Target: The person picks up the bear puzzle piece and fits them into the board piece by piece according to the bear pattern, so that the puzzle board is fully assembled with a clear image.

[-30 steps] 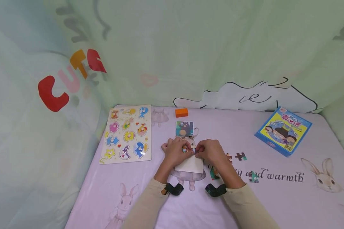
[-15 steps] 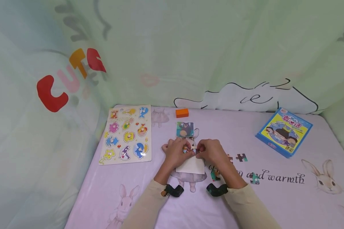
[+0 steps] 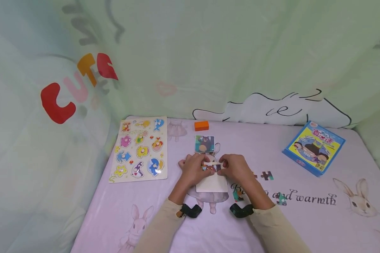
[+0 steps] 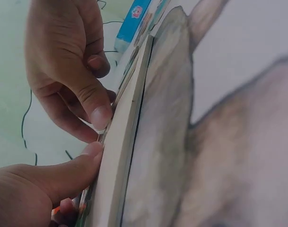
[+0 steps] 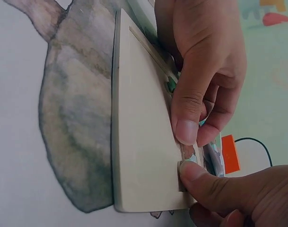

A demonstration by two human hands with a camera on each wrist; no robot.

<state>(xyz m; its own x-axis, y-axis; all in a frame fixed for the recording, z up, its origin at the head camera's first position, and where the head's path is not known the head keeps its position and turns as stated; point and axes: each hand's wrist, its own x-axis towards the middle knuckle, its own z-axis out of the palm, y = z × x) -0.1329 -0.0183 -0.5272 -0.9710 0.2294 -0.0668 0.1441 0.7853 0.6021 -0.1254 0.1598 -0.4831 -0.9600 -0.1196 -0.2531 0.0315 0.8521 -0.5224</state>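
Slid slightly apart, left hand (image 3: 194,168) and right hand (image 3: 236,169) pinch puzzle pieces (image 3: 210,168) inside the pale tray (image 3: 211,184).

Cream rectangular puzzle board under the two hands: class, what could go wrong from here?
The left hand and right hand crowd one end of the cream rectangular puzzle board, so either thumb might knock the brown printed piece out of line.

A loose green-and-orange jigsaw piece lies beside the right forearm, which could brush it away.

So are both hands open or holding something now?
Left hand: curled at the puzzle pieces; can't tell if it's gripping.
Right hand: pinching a dark puzzle piece.
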